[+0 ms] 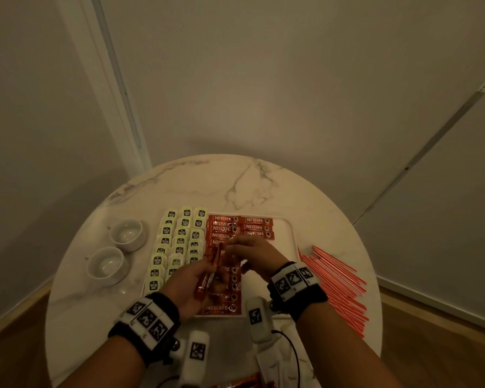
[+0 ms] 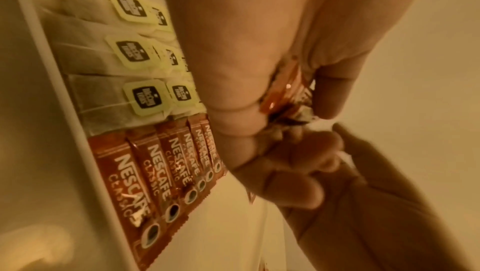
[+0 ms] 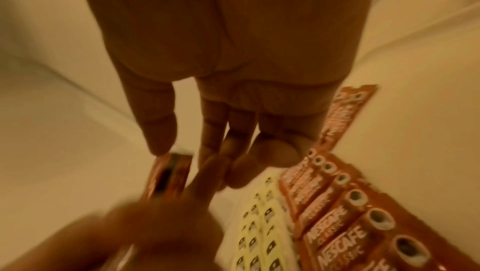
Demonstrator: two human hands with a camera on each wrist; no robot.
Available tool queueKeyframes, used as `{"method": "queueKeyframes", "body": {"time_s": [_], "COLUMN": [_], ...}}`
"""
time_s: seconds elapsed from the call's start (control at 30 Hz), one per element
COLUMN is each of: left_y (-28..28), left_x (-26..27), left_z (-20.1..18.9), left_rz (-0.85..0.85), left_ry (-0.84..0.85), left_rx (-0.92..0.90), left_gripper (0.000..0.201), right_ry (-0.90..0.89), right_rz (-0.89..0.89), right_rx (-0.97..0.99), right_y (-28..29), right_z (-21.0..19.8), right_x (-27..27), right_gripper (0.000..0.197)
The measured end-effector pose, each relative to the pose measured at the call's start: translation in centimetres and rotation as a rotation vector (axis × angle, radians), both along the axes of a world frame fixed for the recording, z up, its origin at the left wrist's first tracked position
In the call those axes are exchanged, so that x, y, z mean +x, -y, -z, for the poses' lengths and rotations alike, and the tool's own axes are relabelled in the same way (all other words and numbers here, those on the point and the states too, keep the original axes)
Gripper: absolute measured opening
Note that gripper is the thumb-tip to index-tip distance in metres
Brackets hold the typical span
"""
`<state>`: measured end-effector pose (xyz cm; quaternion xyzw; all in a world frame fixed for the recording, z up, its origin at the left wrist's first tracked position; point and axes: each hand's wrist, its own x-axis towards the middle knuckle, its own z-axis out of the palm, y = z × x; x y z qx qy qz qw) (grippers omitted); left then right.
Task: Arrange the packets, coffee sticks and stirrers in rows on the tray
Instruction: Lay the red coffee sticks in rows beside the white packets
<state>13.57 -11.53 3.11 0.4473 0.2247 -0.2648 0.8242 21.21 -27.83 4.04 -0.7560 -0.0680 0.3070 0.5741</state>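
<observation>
Left hand clamped on bundle of coffee sticks above tray, right hand just beside pinching bundle's top, stirrers on surface right of right hand.

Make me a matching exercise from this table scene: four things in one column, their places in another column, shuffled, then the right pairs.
Things:
1. tea bags
2. red stirrers
3. two white cups
4. bunch of coffee sticks

Places:
A. on the table, right of the tray
B. gripped in the left hand, over the tray
C. in rows on the tray's left part
D. on the table, left of the tray

Pairs: 1-C, 2-A, 3-D, 4-B
</observation>
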Motion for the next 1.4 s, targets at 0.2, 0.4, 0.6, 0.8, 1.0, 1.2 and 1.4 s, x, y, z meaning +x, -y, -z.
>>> {"method": "queueKeyframes", "body": {"time_s": [0.2,0.4,0.6,0.8,1.0,1.2,1.4], "left_y": [0.7,1.9,2.1,1.6,1.8,2.0,1.7], "left_x": [0.8,1.2,0.9,0.9,0.7,0.8,0.7], "left_z": [-0.6,-0.4,-0.7,0.2,0.2,0.6,1.1], "left_rz": [0.058,0.243,0.196,0.109,-0.111,0.03,-0.119], "left_ry": [0.087,0.255,0.247,0.205,0.14,0.266,0.21], "left_rx": [0.105,0.545,0.536,0.439,0.439,0.66,0.628], "left_gripper": [0.023,0.039,0.037,0.024,0.02,0.014,0.01], "right_ry": [0.108,0.05,-0.111,-0.186,-0.111,-0.12,-0.153], "right_rz": [0.03,0.072,0.104,0.182,0.314,0.335,0.34], "right_rx": [0.038,0.035,0.179,0.187,0.075,0.056,-0.196], "right_y": [-0.2,0.7,2.0,2.4,2.8,3.2,5.8], "right_z": [-0.5,-0.8,-0.8,0.0,0.5,0.7,2.0], "right_x": [-1.0,-0.8,-1.0,-1.1,-0.8,-0.7,1.1], "right_gripper": [0.011,0.013,0.016,0.015,0.014,0.01,0.011]}}
